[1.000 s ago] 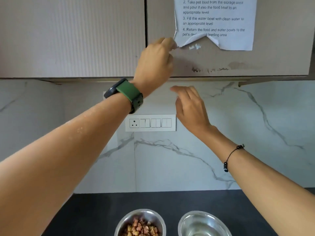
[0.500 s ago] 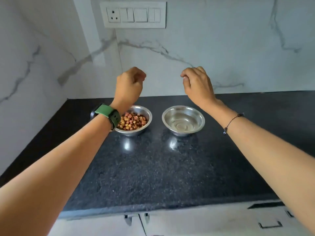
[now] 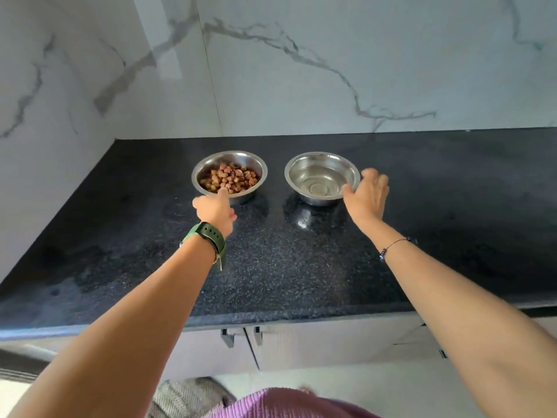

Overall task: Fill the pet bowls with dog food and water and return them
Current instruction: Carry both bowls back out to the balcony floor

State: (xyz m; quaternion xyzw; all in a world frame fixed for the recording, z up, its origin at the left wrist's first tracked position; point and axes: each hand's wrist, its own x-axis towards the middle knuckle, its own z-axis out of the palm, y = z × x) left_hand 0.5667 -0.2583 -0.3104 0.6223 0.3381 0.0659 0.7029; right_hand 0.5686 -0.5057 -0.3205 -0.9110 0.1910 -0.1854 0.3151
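Note:
Two steel pet bowls stand side by side on the black granite counter (image 3: 301,267). The left bowl (image 3: 259,165) holds brown and pink dog food (image 3: 229,181). The right bowl (image 3: 319,179) is shiny inside; I cannot tell whether water is in it. My left hand (image 3: 215,209), with a green watch on the wrist, is at the food bowl's near rim, thumb raised against it and fingers curled below. My right hand (image 3: 367,194) is spread at the right bowl's right side, thumb by the rim, gripping nothing.
White marble walls (image 3: 331,70) close the counter at the back and left. Below the counter's front edge are cabinet doors with metal handles (image 3: 227,337). A grey woven mat (image 3: 187,396) lies on the floor by my purple garment (image 3: 286,405).
My view dropped from the wall cupboard and its paper note to the counter. Both hands came down from the cupboard and now sit low at the two bowls, the right one opening.

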